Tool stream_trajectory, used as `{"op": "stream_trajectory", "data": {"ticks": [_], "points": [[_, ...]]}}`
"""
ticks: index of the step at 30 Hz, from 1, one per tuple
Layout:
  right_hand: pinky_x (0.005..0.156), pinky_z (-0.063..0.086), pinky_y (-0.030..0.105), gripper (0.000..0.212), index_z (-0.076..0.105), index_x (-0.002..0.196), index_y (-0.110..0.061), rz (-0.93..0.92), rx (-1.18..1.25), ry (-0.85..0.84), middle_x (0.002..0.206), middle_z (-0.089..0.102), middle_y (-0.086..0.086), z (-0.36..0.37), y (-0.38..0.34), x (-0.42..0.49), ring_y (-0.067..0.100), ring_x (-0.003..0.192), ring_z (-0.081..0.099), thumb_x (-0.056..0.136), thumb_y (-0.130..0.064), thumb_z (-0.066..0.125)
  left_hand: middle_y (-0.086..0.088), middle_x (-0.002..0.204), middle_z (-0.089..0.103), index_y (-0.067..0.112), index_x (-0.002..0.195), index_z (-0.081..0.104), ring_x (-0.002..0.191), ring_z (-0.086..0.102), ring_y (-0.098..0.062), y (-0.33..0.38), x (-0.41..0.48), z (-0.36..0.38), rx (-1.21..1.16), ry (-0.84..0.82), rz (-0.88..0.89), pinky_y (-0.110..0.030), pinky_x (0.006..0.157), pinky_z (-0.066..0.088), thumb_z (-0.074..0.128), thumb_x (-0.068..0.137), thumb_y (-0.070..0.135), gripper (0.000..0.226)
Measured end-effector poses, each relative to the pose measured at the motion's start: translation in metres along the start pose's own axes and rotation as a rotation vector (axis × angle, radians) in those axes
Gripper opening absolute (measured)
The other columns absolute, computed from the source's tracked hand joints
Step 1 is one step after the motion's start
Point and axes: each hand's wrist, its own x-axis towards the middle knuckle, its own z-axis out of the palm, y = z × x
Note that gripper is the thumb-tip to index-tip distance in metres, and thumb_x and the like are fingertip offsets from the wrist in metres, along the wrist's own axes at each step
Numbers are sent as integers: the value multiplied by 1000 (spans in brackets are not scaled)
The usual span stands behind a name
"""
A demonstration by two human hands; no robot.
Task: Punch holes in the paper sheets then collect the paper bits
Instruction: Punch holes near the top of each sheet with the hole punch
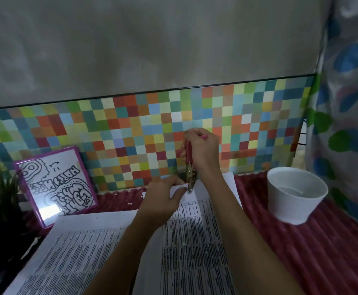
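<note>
Paper sheets [71, 248], maroon cloth [301, 252], chequered wall [131, 128]

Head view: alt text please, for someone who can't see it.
The right hand grips a pink-handled hole punch, its metal head on the far edge of a printed paper sheet that the left hand holds. A second printed sheet lies to the left, a white cup to the right, on a red ribbed cloth.
</note>
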Motion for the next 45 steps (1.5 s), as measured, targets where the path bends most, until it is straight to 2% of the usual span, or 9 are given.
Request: {"op": "stream_trajectory", "data": {"ticks": [2, 5, 9, 13, 16, 20, 26, 37, 45], "points": [[48, 42, 29, 9, 62, 86, -4, 111, 0, -65, 67, 58, 17, -5, -6, 2, 23, 50, 51, 90, -5, 54, 17, 76, 59, 17, 91, 67, 74, 58, -8, 3, 2, -1, 11, 5, 10, -24, 68, 37, 58, 92, 27, 14], [51, 43, 30, 14, 60, 92, -9, 200, -51, -141, 76, 59, 19, -13, -10, 1, 23, 57, 54, 88, 0, 51, 18, 73, 57, 16, 92, 68, 68, 53, 0, 3, 6, -4, 38, -12, -1, -18, 65, 33, 60, 92, 23, 11], [56, 49, 31, 18, 63, 89, -19, 118, -101, -63, 76, 62, 15, -37, -8, 1, 24, 61, 58, 91, -4, 53, 17, 74, 57, 18, 91, 68, 71, 55, -2, -4, 5, -11, 31, -79, -19, -15, 63, 34, 60, 93, 24, 10], [44, 47, 24, 13, 65, 88, -4, 44, -10, 99, 65, 60, 12, -72, -6, 3, 18, 48, 54, 93, -7, 54, 16, 85, 65, 22, 92, 69, 78, 59, 2, -9, 3, -14, 36, -115, -14, -17, 66, 39, 60, 93, 27, 11], [47, 49, 27, 16, 66, 83, -5, 11, 81, 185, 59, 60, 9, -82, -4, 3, 21, 47, 53, 92, -4, 53, 13, 91, 68, 22, 94, 71, 82, 61, 0, -8, 4, -14, 27, -130, -13, -20, 70, 44, 61, 92, 27, 12], [53, 49, 35, 18, 64, 79, -4, -37, 149, 165, 63, 57, 17, -80, -4, 3, 26, 50, 51, 91, -4, 51, 14, 87, 70, 20, 91, 72, 78, 62, 2, -4, 5, -15, 18, -111, -16, -21, 69, 48, 63, 91, 26, 11], [47, 48, 29, 16, 62, 90, 5, -78, 204, 161, 64, 57, 18, -77, -5, 1, 24, 46, 52, 93, -4, 49, 17, 84, 68, 20, 91, 71, 76, 62, 3, -3, 2, -17, 21, -101, -17, -16, 66, 42, 64, 91, 24, 9], [46, 44, 29, 21, 62, 75, -5, -124, 210, 171, 57, 56, 14, -71, 0, 1, 24, 45, 48, 92, -4, 49, 15, 89, 70, 21, 95, 72, 81, 62, 6, 3, 0, -18, 42, -103, 18, -14, 71, 46, 62, 91, 27, 12], [42, 39, 29, 25, 57, 73, 6, -176, 119, 167, 59, 53, 21, -67, -2, -7, 25, 46, 45, 93, -4, 48, 14, 83, 67, 24, 89, 68, 78, 61, -2, -3, -3, -13, 16, -112, 8, -30, 72, 51, 55, 86, 39, 20]]}}
